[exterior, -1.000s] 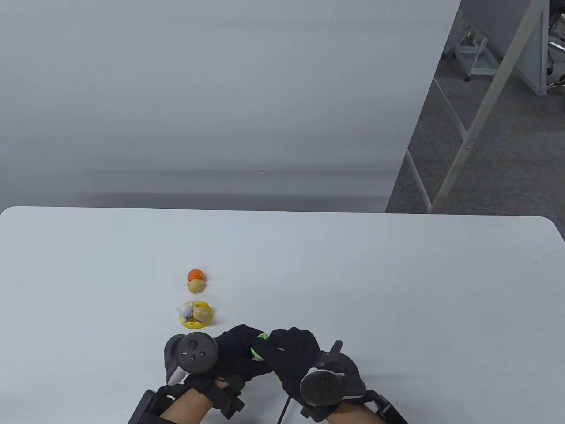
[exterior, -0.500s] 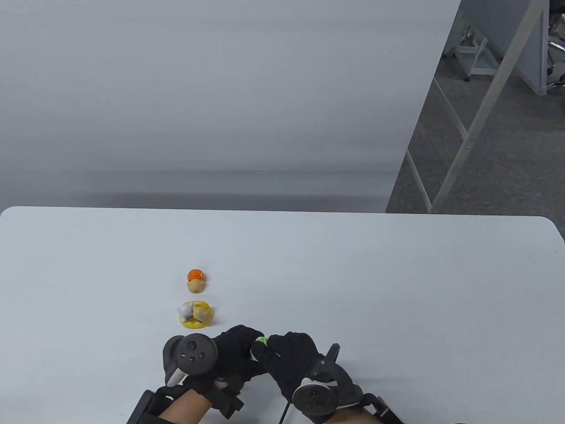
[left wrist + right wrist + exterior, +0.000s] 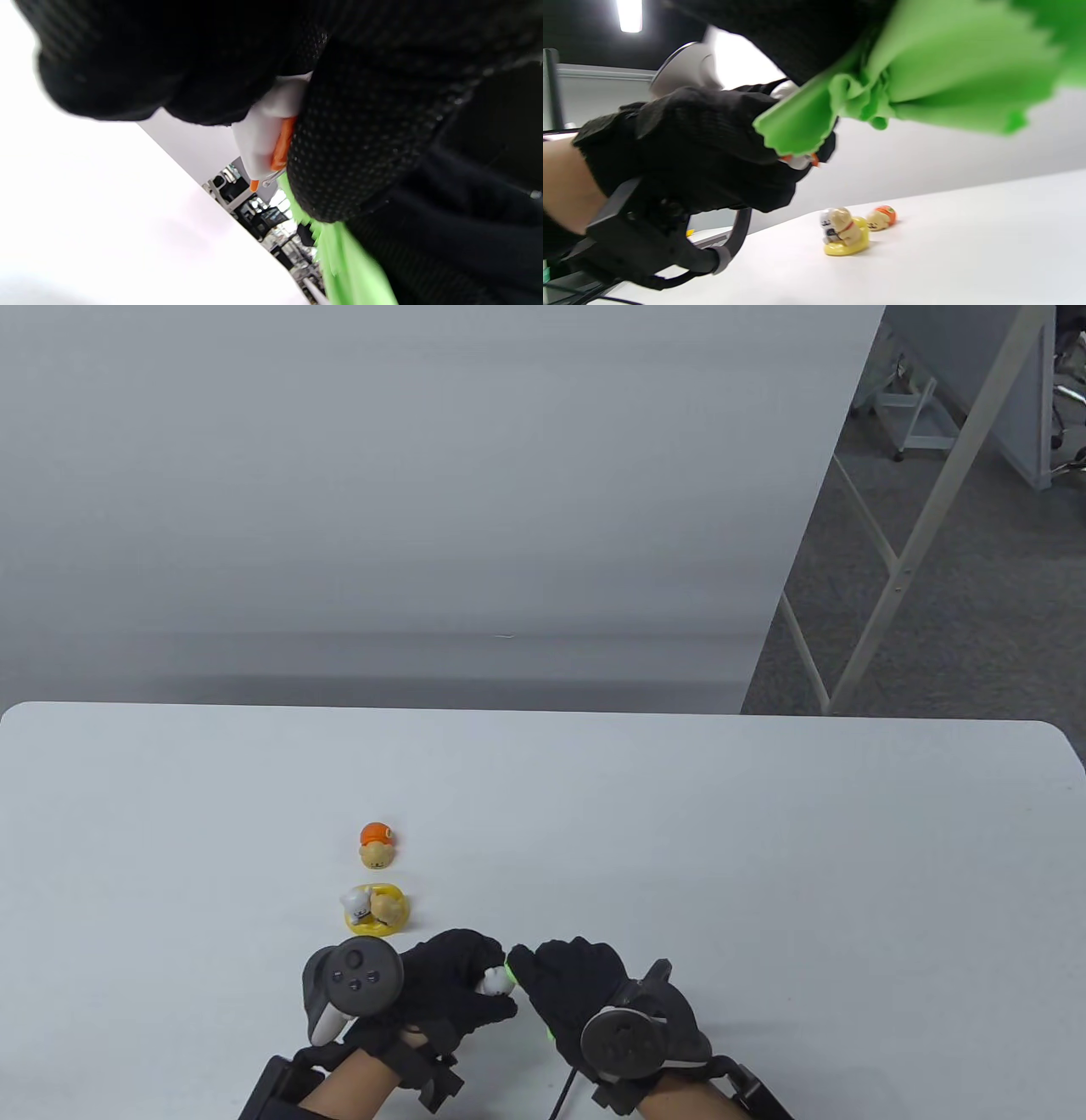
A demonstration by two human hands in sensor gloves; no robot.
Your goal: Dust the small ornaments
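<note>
My left hand [image 3: 462,984] grips a small white ornament with orange trim [image 3: 490,982], also seen in the left wrist view [image 3: 265,131] and the right wrist view [image 3: 799,161]. My right hand [image 3: 560,984] holds a green cloth [image 3: 510,973] and presses it against that ornament; the cloth fills the top of the right wrist view [image 3: 925,80] and shows in the left wrist view [image 3: 348,262]. Both hands hover low over the table's near edge. Two more ornaments stand on the table: a yellow one with two animals [image 3: 376,909] and an orange-capped one [image 3: 376,846].
The white table [image 3: 679,857] reaches to a grey wall behind. A metal frame [image 3: 891,560] and carpeted floor lie beyond the table's right back corner. The two standing ornaments are just beyond and left of my left hand.
My right hand shifted slightly right and drew the cloth back, so the white ornament now shows between the hands. My left hand turned a little. The two ornaments on the table did not move.
</note>
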